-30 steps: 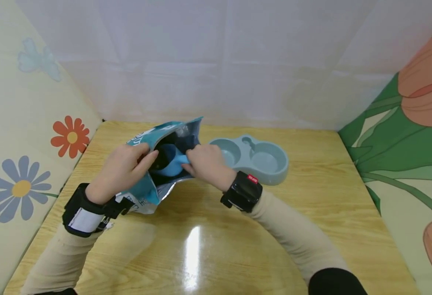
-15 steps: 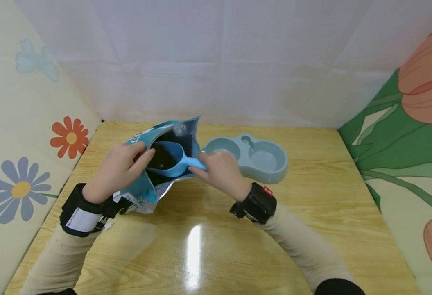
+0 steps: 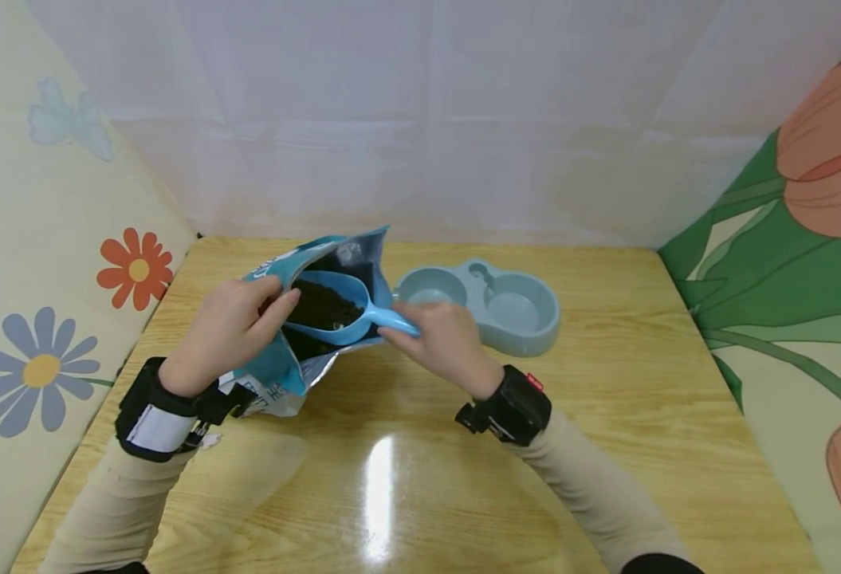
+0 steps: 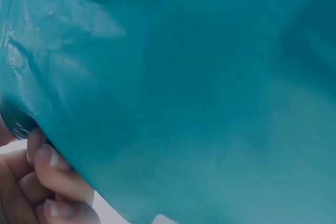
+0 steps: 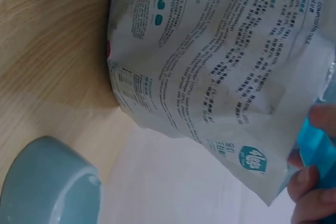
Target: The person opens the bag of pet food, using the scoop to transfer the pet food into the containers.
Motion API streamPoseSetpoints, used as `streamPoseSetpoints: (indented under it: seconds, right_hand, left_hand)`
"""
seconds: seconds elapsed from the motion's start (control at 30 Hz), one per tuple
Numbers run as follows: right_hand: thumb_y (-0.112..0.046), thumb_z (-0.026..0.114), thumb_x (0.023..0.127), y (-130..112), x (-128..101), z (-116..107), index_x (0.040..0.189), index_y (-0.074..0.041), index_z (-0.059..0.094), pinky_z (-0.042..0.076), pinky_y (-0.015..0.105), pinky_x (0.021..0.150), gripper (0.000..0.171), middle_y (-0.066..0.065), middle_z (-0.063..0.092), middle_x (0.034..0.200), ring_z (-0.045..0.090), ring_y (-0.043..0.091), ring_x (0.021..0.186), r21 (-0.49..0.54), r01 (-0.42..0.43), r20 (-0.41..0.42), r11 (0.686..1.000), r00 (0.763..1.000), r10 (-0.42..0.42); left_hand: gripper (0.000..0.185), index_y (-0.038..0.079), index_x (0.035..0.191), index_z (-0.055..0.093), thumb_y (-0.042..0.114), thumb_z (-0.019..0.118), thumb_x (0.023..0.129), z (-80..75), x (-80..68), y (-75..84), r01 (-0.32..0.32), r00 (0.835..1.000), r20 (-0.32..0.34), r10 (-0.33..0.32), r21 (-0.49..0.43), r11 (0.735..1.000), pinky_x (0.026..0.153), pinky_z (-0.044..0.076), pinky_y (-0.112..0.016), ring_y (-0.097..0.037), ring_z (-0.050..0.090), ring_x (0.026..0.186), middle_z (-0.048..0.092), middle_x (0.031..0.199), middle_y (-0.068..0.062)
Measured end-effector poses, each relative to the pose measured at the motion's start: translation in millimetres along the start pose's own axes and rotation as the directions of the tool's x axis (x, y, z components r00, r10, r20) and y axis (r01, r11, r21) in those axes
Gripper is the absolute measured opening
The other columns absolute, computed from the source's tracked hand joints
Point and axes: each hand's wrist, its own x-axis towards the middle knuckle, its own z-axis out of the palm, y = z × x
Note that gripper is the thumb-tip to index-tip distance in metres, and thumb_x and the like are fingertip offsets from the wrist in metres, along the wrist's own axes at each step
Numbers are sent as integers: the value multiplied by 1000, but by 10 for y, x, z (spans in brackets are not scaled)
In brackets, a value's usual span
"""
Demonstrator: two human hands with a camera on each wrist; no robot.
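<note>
A teal food bag [image 3: 285, 363] stands open on the wooden table [image 3: 420, 478], left of centre. My left hand [image 3: 229, 327] grips the bag's near rim and holds the mouth open; in the left wrist view the teal bag [image 4: 199, 87] fills the frame with my fingertips [image 4: 50, 166] curled on its edge. My right hand [image 3: 438, 339] holds the handle of a blue scoop [image 3: 341, 315] full of dark kibble, its bowl just above the bag's mouth. The right wrist view shows the printed side of the bag [image 5: 226, 66] and the scoop handle [image 5: 317, 145] in my fingers.
A grey-blue double pet bowl [image 3: 520, 323] sits right of the bag, its rim showing in the right wrist view as the bowl [image 5: 47, 182]. Flower-patterned panels wall the left and right sides, a white curtain the back.
My right hand has drawn the scoop up and out of the bag, now filled with kibble, and moved back to the right. The left hand stays on the bag.
</note>
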Motion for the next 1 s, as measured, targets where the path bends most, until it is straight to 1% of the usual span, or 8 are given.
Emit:
streamPoseSetpoints:
  seconds: [0.07,0.2,0.3,0.4,0.5,0.63,0.8,1.0]
  right_hand:
    - [-31,66,81,-2,-10,-37,99,-7,69,23,23,41,30,-6,40,52,30,7,44,-4,-2,7,1000,1000,2]
    - [-31,66,81,-1,-31,-99,99,-8,69,26,23,40,30,-4,48,56,33,7,44,-11,3,6,1000,1000,-3]
    - [-30,66,81,9,-46,-141,96,-8,69,28,23,40,28,-3,54,59,37,7,45,-15,9,-5,1000,1000,-9]
    - [-30,67,80,25,-59,-184,95,-8,69,29,23,41,27,-2,57,61,38,7,45,-4,18,-9,1000,1000,-18]
    - [-29,67,81,39,-74,-231,90,-9,68,28,23,43,22,-3,54,61,37,7,46,23,26,-1,999,1000,-26]
    - [-28,66,81,49,-103,-307,91,-10,66,26,23,44,21,-5,51,60,35,7,46,43,31,1,999,1000,-31]
    - [-33,62,84,71,-159,-333,93,-8,67,26,22,43,27,-4,49,58,34,6,46,68,41,-37,997,999,-38]
    - [-43,52,90,96,-233,-220,94,-5,69,29,21,43,41,0,59,63,40,6,46,97,60,-111,994,993,-49]
  left_hand:
    - [33,12,58,41,8,61,84,0,-3,-2,0,1000,0,0,3,1000,40,23,-24,-4,23,40,26,48,7]
    - [32,12,59,41,8,60,84,1,-7,-5,1,1000,2,-1,7,1000,40,23,-24,-3,23,40,26,48,7]
    - [32,12,59,41,8,61,84,-1,-7,2,2,1000,3,-2,6,1000,39,23,-24,-4,24,40,26,48,7]
    - [32,12,59,41,9,60,85,-3,-6,12,5,1000,4,-5,5,1000,39,23,-24,-4,24,40,26,48,7]
    - [32,12,59,41,8,61,84,2,-9,9,6,1000,4,-6,7,1000,40,23,-24,-4,24,40,26,48,7]
    - [33,12,59,41,7,60,84,11,-7,2,1,1000,4,-1,10,1000,40,22,-24,-4,23,40,26,48,7]
    - [34,12,59,39,7,59,85,7,-7,7,1,1000,4,-1,1,1000,40,22,-24,-4,23,40,25,48,7]
    - [34,11,59,39,6,59,85,2,-7,17,1,1000,4,-1,-3,1000,40,22,-24,-4,23,39,25,48,7]
